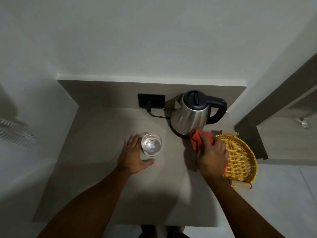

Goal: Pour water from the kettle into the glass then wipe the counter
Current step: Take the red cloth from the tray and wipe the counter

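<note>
A steel kettle [190, 115] with a dark lid and handle stands on its base at the back right of the beige counter [103, 186]. A clear glass [151, 146] with water in it stands left of centre. My left hand [133, 156] wraps around the glass from its left side. My right hand [211, 155] grips a red cloth [195, 139] just in front of the kettle's base, above the counter surface.
A yellow woven tray [243, 162] with wooden handles lies at the counter's right edge, partly under my right hand. A black wall socket [151, 101] with the kettle's plug and cord sits behind. White walls close the back and left.
</note>
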`<state>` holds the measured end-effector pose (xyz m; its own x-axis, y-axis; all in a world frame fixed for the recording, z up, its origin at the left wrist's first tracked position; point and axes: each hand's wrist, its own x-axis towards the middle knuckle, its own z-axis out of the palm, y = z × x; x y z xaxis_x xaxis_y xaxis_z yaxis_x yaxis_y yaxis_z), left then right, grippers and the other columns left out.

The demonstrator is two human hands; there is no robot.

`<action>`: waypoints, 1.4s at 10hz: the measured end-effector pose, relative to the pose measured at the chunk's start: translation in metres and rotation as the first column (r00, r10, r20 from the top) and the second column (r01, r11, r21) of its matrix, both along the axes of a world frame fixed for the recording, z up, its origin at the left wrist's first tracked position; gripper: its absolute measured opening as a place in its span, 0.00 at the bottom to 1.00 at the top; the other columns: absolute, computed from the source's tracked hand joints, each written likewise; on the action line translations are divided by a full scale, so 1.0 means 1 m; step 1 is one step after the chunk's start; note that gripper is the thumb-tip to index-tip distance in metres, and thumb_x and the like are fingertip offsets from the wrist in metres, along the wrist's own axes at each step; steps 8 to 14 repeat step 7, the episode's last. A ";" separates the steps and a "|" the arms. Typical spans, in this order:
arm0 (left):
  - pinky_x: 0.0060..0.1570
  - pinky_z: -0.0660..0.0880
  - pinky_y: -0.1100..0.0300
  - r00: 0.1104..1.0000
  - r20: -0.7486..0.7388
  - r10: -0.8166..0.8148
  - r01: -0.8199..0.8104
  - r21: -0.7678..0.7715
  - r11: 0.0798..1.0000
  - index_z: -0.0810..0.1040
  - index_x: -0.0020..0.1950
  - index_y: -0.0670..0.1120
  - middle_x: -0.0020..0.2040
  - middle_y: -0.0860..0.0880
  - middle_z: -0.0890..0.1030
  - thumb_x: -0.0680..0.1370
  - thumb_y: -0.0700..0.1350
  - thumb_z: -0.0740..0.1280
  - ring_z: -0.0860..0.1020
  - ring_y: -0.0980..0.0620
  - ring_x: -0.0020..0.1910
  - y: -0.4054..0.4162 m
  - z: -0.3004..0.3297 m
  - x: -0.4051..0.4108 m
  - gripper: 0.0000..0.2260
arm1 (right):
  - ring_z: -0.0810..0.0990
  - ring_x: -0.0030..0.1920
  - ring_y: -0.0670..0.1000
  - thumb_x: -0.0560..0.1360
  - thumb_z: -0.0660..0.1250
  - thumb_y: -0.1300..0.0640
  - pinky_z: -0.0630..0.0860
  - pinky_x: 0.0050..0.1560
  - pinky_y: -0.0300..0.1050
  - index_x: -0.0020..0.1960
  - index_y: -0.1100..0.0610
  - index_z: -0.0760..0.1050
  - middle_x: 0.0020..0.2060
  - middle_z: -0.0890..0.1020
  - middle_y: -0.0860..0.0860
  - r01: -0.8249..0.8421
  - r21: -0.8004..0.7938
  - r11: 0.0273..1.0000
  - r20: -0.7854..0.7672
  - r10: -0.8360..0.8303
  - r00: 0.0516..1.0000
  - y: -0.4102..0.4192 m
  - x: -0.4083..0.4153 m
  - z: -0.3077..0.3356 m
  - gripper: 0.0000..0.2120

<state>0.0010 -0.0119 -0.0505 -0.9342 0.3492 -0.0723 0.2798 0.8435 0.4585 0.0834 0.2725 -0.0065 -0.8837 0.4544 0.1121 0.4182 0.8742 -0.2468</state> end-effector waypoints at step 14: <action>0.74 0.65 0.44 0.998 0.025 -0.061 0.061 -0.032 0.998 0.63 0.77 0.46 0.74 0.46 0.70 0.65 0.71 0.71 0.68 0.43 0.74 -0.009 0.006 0.001 0.48 | 0.51 0.76 0.63 0.80 0.48 0.38 0.47 0.73 0.66 0.77 0.53 0.50 0.77 0.56 0.59 0.075 -0.085 0.994 0.116 -0.065 0.991 0.032 0.005 -0.011 0.31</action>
